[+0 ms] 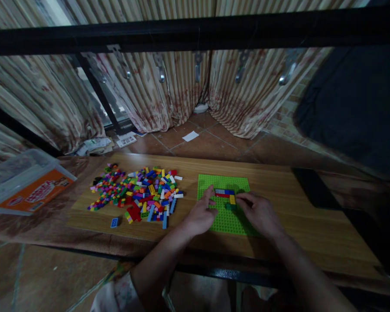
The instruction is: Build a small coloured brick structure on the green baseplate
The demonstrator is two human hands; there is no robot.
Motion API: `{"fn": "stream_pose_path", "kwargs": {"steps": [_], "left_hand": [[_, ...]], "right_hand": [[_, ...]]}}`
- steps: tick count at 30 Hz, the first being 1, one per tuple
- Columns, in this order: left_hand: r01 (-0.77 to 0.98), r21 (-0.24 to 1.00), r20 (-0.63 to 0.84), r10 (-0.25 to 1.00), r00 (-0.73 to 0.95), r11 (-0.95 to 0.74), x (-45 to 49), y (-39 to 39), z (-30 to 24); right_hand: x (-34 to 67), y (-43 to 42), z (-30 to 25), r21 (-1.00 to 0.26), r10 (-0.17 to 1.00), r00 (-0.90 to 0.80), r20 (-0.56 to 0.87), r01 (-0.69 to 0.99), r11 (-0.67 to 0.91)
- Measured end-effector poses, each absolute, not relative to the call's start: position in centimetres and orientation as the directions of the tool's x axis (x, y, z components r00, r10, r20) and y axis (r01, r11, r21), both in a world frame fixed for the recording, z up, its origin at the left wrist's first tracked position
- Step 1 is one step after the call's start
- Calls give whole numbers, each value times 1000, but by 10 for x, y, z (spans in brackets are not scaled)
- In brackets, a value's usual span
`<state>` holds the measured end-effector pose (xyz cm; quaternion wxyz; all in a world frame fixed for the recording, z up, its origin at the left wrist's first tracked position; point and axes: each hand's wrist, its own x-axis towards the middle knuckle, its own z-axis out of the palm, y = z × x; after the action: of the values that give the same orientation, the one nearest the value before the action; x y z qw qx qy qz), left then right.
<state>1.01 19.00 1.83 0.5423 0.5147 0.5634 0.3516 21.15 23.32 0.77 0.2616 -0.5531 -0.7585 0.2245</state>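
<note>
A green studded baseplate [224, 225] lies on the wooden board, with a small group of joined toy bricks on it. Grey and blue bricks [229, 192] form the back row, and a red brick [221, 195] runs in front of them. Yellow bricks [232, 199] and a dark green brick [230, 207] extend toward me on the right. My left hand [201, 214] rests over the plate's left side, fingers apart, fingertips beside the row. Pinched fingers of my right hand [258, 212] touch the right side of the yellow bricks; anything between them is hidden.
Left of the plate spreads a large heap of loose coloured bricks [149, 190]. One blue brick [114, 222] lies apart from it. A clear plastic box [29, 182] with an orange label stands at far left. Dark flat objects [315, 188] lie at right; a black bar [195, 32] crosses above.
</note>
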Motion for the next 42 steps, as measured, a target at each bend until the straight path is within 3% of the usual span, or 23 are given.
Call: {"fn": "stream_pose_path", "kwargs": {"steps": [23,30,35,38,42], "left_hand": [[279,942,-226,968,113,187,15,179,16],[135,982,-130,990,-45,135,-8,190,31],[-175,982,-8,922,-388,-65,-63,201,65],[-236,961,-21,813,-582,-144,-96,199,85],[-329,934,-102,776,-623,-142,-119,193,94]], "right_hand": [[220,234,-1,-586,956,-239,169,756,293],[225,234,-4,-587,945,-218,245,742,323],[212,219,1,-603,904,-244,351,679,418],[184,201,5,-626,882,-272,384,626,465],[127,182,7,-654,865,-380,329,569,499]]}}
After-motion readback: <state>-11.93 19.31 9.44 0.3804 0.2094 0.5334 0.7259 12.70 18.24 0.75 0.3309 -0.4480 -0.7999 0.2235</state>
